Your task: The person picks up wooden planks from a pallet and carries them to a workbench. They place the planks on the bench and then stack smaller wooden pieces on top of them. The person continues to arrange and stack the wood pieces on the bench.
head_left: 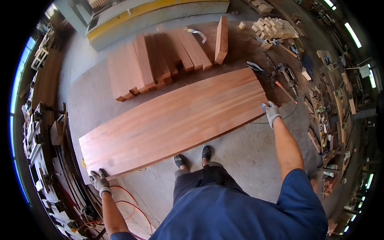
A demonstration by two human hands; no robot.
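On the grey concrete workshop floor [248, 156] a long glued wooden panel [176, 120] lies slantwise before the person, its long axis running between the gloved left hand [100, 182], closed on its near-left corner, and the gloved right hand [272, 113], gripping its far-right corner.

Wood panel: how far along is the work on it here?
Done: the wood panel looks glued up into one wide slab. In hand: gloved left hand and right hand grip its two ends. Left: loose planks lie stacked behind it.
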